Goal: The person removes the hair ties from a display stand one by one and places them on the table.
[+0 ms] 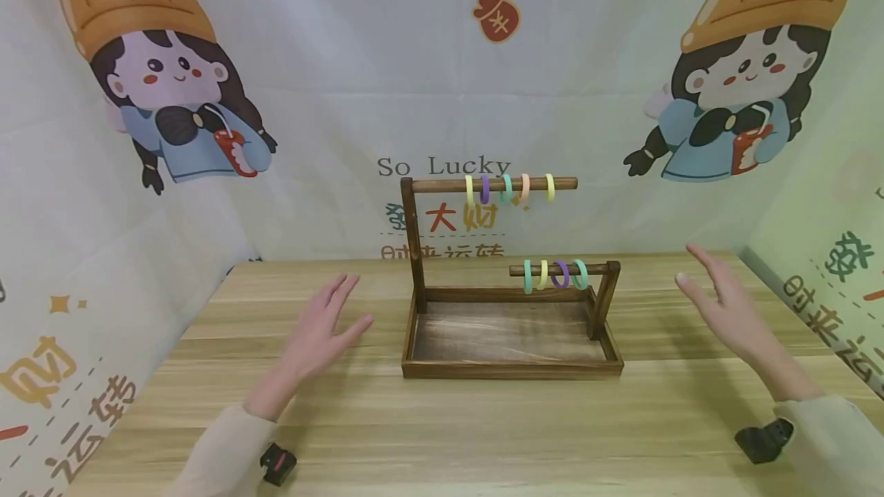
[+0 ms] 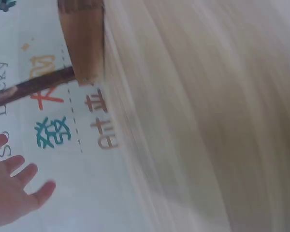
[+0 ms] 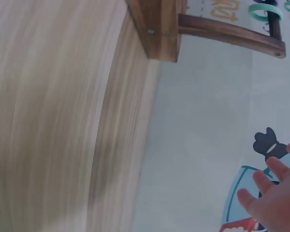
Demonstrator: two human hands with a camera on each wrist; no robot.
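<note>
Find the left grip (image 1: 328, 332) spread, thumb apart from the fingers, holding nothing; find the right grip (image 1: 725, 309) likewise spread and without a hold. Note both above the tabletop (image 1: 511, 436), at either side of the wooden stand (image 1: 511, 369) and touching neither it nor its rings. See the stand upright on a shallow tray base, with a tall left post (image 1: 414, 244) carrying the upper bar (image 1: 440, 185) and a shorter right post (image 1: 603, 305) carrying the lower one. Count five rings on the upper bar: yellow, purple, teal, peach, yellow (image 1: 549, 187); on the lower, four: teal (image 1: 528, 277), yellow, purple, teal. Judge the rings light, probably smooth and hard to break; cannot tell soft from stiff. Best pinched by the hanging lower curve and slid along toward the bar's free end. Expect stiffness from the stand; better held by the tray base's short ends than by the slim bars. Beyond, a printed cloth (image 1: 324, 37).
</note>
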